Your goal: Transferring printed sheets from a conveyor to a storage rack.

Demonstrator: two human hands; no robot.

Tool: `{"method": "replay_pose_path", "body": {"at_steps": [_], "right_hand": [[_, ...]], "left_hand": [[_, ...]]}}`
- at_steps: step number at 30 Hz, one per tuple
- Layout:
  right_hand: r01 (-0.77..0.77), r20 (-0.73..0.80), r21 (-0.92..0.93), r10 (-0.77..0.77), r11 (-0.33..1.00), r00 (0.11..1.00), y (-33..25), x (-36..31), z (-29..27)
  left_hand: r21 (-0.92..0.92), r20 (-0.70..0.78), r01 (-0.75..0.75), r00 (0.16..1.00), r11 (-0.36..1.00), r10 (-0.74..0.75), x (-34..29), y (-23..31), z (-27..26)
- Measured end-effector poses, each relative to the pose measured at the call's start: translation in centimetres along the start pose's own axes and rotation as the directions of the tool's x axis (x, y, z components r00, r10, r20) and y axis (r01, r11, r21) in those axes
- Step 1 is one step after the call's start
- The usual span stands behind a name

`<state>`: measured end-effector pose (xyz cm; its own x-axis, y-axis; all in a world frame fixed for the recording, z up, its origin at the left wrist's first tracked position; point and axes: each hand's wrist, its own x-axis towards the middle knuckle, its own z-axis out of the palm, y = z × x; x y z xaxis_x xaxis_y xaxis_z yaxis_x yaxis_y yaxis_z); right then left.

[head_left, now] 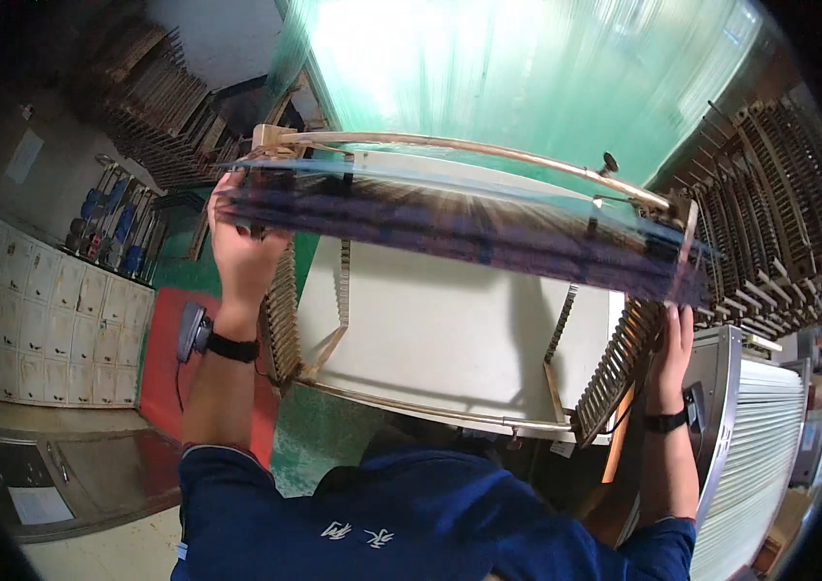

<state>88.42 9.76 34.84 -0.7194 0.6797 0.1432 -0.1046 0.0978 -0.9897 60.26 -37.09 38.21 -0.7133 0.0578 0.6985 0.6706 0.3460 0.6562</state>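
Observation:
A long, thin, dark blue-purple panel, seen nearly edge-on with a glossy face, spans the top of a slotted metal rack. My left hand is closed round its left end, the thumb and fingers at the edge. At the other end, my right hand grips the lower right corner beside the rack's toothed side; part of its fingers is hidden. Whether it is one panel or several close together I cannot tell. Below, a white tabletop shows through the open rack.
More slotted racks stand to the right, next to a silver-framed stack of pale sheets. Grey lockers line the left, near a red mat. Wooden-looking slatted racks rise at the far left. Beyond the table lies a green floor.

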Motion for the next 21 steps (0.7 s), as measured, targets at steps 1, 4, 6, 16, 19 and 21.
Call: {"method": "replay_pose_path", "body": {"at_steps": [1,4,6,16,19,21], "right_hand": [[0.018,-0.024,0.039,-0.017,0.999,1.0,0.0,-1.0,-0.4],[0.246,0.022,-0.234,-0.248,0.941,0.969,0.5,2.2,-6.1],[0.35,0.058,-0.425,-0.361,0.835,0.931,-3.3,5.1,-7.8],[0.907,0.903,-0.294,0.223,-0.301,0.367,-21.0,8.7,10.0],[0.909,0.973,-0.08,0.165,-0.409,0.159,-21.1,9.6,10.1],[0.886,0.997,-0.032,0.053,-0.463,0.063,-21.2,9.7,10.5]], "left_hand": [[-0.004,-0.002,0.005,1.0,1.0,-0.005,-0.2,0.3,-0.6],[-0.156,0.068,0.01,0.998,0.988,0.0,-2.3,-3.1,-3.0],[-0.269,0.066,0.101,0.994,0.958,-0.087,-3.1,-3.8,-2.8],[-0.503,0.009,0.186,0.978,0.844,-0.21,-3.9,0.4,-2.0],[-0.667,0.026,0.191,0.972,0.72,-0.233,-3.7,0.9,-2.2],[-0.594,0.04,0.229,0.966,0.771,-0.257,-5.3,-2.5,-4.4]]}}
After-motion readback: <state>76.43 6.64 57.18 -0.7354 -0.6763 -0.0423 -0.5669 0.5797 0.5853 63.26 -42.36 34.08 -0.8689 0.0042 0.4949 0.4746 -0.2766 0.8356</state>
